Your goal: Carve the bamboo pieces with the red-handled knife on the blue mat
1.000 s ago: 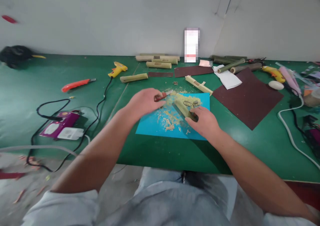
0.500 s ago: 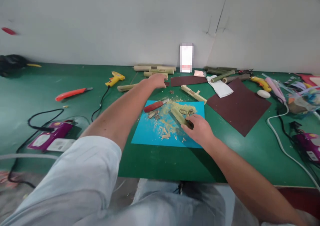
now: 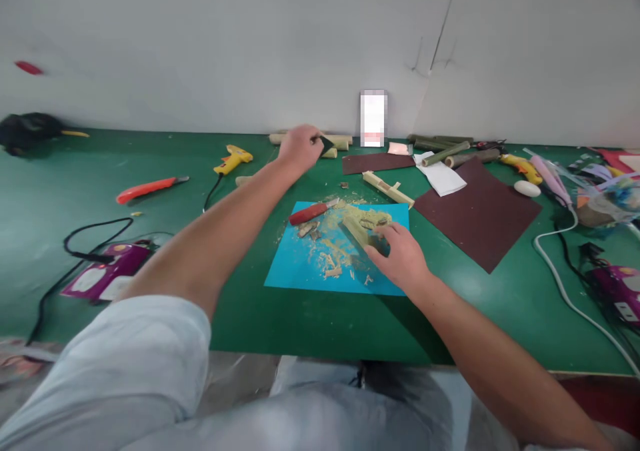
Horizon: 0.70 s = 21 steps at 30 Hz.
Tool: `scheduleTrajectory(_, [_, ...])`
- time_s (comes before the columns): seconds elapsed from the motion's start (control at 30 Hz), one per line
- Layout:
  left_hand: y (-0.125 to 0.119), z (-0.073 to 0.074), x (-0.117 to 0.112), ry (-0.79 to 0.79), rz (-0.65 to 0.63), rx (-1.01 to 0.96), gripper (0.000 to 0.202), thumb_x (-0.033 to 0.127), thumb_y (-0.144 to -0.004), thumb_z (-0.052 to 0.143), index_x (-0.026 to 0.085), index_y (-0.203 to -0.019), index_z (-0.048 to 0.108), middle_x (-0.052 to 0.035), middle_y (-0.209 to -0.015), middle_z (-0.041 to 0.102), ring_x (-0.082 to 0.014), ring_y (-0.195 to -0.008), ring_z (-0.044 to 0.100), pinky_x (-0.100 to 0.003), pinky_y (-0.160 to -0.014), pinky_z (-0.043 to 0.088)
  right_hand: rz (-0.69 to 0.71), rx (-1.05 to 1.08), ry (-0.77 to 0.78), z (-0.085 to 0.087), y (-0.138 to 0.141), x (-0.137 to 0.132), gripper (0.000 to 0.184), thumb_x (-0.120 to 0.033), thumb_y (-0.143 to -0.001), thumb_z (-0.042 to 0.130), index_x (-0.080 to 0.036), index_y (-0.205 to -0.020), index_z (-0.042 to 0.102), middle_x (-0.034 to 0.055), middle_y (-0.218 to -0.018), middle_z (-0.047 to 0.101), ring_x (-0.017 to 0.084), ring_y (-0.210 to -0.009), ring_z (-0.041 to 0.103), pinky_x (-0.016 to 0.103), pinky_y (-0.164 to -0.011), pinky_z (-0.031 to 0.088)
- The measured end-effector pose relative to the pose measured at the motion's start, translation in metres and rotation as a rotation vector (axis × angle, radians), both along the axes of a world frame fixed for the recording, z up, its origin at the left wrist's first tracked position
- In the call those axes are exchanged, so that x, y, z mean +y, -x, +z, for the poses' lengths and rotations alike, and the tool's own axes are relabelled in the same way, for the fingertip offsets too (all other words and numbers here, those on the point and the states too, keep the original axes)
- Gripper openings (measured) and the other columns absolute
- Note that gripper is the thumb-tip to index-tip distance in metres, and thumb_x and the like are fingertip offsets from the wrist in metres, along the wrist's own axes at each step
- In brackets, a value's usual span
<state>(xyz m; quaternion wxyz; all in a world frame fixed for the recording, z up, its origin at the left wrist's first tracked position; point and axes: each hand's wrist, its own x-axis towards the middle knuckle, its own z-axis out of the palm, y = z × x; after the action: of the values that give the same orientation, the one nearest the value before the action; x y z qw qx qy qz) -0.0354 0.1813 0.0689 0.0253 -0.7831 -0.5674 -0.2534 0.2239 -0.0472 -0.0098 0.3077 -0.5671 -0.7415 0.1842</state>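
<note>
Over the back of the table, my left hand (image 3: pixel 301 148) pinches a small dark, flat piece (image 3: pixel 326 145) that looks like a scrap of sheet. Pale bamboo tubes (image 3: pixel 340 140) lie behind and beside that hand. My right hand (image 3: pixel 400 251) curls around the near end of a green bamboo tube (image 3: pixel 355 230), which rests at a slant on a blue sheet (image 3: pixel 285 264). The hand partly hides the tube's end. Shavings (image 3: pixel 333 261) are scattered around it, and a red-handled knife (image 3: pixel 307 213) lies at the sheet's upper left.
To the left are an orange cutter (image 3: pixel 150 190), a yellow glue gun (image 3: pixel 233 159) and a purple power strip (image 3: pixel 107 270) with cords. Dark brown sheets (image 3: pixel 477 211), a cut bamboo piece (image 3: pixel 387 189) and a white cloth (image 3: pixel 443 174) lie right. A phone (image 3: pixel 373 118) leans on the wall.
My left hand has lifted and moved slightly left and back, now with the small dark piece in its fingers. My right hand has shifted little, its fingers looser at the bamboo tube.
</note>
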Motion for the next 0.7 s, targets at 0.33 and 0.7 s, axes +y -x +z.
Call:
scheduleTrajectory(0.33, [-0.042, -0.02, -0.205, -0.148, -0.334, -0.516, 0.023, 0.02, -0.097, 0.057, 0.023, -0.111, 0.075, -0.0022, -0.093, 0.078, -0.0141, -0.072, 0.069, -0.03, -0.067, 0.056, 0.082, 0.695, 0.052, 0.008, 0.006, -0.005, 0.057, -0.045, -0.078, 0.073, -0.028, -0.13, 0.055, 0.0069, -0.113, 0.067, 0.019, -0.088, 0.064, 0.038, -0.079, 0.055])
scheduleTrajectory(0.7, [-0.057, -0.051, -0.218, -0.019, -0.487, -0.53, 0.02, 0.025, -0.094, 0.063, 0.024, -0.11, 0.076, -0.0069, -0.112, 0.078, -0.0186, -0.099, 0.075, -0.027, -0.077, 0.062, 0.137, 0.585, -0.182, 0.009, 0.002, -0.004, 0.039, -0.037, -0.084, 0.073, -0.031, -0.121, 0.063, 0.0047, -0.115, 0.069, 0.019, -0.097, 0.065, 0.04, -0.086, 0.056])
